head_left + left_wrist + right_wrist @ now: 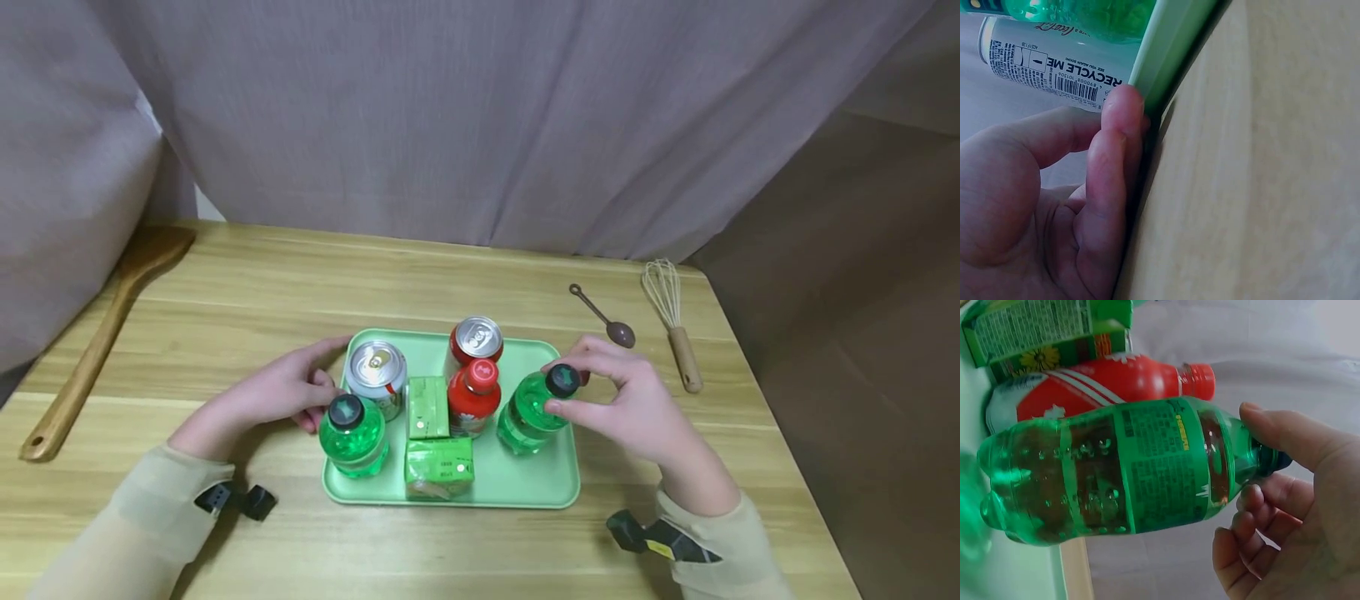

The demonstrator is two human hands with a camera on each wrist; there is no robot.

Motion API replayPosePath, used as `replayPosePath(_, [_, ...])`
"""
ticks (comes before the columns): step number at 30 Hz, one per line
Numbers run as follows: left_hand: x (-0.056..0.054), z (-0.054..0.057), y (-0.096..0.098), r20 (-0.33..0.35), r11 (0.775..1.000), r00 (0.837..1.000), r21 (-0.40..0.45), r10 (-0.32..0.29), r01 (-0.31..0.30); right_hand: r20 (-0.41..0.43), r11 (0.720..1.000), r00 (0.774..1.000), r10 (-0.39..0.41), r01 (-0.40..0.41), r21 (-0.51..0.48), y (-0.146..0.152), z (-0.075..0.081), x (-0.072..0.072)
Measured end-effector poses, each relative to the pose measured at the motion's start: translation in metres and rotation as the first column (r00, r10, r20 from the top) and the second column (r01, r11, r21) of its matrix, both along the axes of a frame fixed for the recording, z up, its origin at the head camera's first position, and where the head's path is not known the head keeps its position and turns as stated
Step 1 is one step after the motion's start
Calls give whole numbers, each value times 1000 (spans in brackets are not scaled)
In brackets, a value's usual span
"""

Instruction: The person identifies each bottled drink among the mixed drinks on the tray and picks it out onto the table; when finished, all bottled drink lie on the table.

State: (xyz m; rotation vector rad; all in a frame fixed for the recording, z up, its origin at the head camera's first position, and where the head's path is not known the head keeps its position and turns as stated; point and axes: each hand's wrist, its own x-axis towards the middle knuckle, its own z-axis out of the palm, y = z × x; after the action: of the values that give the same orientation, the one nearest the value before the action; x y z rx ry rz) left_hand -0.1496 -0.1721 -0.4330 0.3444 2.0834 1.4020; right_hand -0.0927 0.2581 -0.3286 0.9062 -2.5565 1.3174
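My right hand (pixel 622 400) pinches a green soda bottle (pixel 1160 469) near its neck, thumb on one side and fingers on the other. That bottle leans slightly over the right part of a light green tray (pixel 532 492). My left hand (pixel 288 387) is at the tray's left edge, fingers curled with tips at the rim in the left wrist view. Beside it stand another green bottle (pixel 355 442) and a silver Coca-Cola can (pixel 1054 62). Mid-tray are a red bottle (pixel 476 392), a red can (pixel 478 337), and two green drink cartons (pixel 427 408), one in front of the other.
A long wooden spatula (pixel 97 350) lies at the table's left. Towards the back right are a small brown spoon (pixel 619 333) and a wooden-handled whisk (pixel 678 333). Grey cloth (pixel 375 125) hangs behind the wooden table (pixel 300 283).
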Motion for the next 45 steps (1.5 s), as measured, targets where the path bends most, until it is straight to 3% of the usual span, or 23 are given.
replayPosePath(6, [0, 3, 1, -3, 1000, 1000, 14, 5, -5, -29, 991, 990, -135, 136, 8, 12, 7, -6])
replayPosePath(11, [0, 4, 1, 2, 1000, 1000, 12, 5, -5, -60, 968, 966, -251, 250, -21, 21, 9, -13])
replayPosePath(16, [0, 5, 0, 4, 1000, 1000, 4, 7, -7, -23, 927, 928, -372, 370, -62, 31, 7, -18])
replayPosePath(25, [-1, 7, 1, -1, 1000, 1000, -3, 4, -4, 61, 841, 840, -539, 541, -20, 49, 0, -28])
replayPosePath(31, [-1, 5, 1, 0, 1000, 1000, 2, 2, -2, 72, 814, 811, -581, 580, 36, 52, -1, -29])
replayPosePath(45, [0, 4, 1, 5, 1000, 1000, 4, 4, -5, 97, 789, 784, -614, 606, 97, 61, -12, -37])
